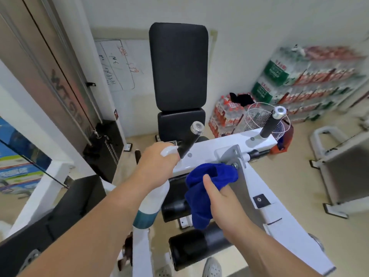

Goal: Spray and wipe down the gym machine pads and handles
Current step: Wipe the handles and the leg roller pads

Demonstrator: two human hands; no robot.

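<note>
Blue cloth point(211, 175) (bunched) in right hand point(223, 198); bottle point(152, 202) in left hand point(157, 166).

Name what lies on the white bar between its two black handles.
In the head view, the white bar between the left handle and right handle is bare apart from two small bolt heads.

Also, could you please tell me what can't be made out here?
Head view:
- Trigger of the bottle: hidden under the left hand.
- Fingers of the right hand: buried in the cloth.
- Writing on the whiteboard: too blurred to read.
</note>
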